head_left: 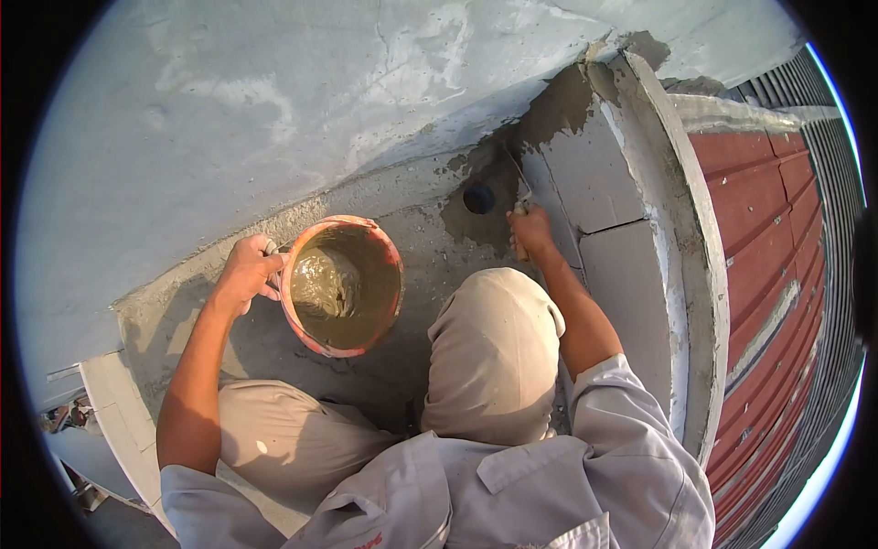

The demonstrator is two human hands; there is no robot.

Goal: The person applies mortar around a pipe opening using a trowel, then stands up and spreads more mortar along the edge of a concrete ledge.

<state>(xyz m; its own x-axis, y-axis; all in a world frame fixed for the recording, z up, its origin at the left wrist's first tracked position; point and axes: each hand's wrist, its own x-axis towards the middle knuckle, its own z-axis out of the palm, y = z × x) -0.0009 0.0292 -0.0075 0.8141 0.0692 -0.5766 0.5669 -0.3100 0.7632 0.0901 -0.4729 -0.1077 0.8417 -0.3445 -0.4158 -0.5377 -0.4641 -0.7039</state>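
Left hand point(247, 271) grips rim of mortar bucket point(343, 285); right hand point(530, 229), right of bucket, closed on trowel point(514, 174) beside drain pipe point(478, 198).

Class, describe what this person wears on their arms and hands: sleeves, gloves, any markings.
The left hand and right hand are ungloved, with no watch or rings showing. The left sleeve and right sleeve, of a pale grey work shirt, end near the elbows. A small red marking sits on the shirt front.
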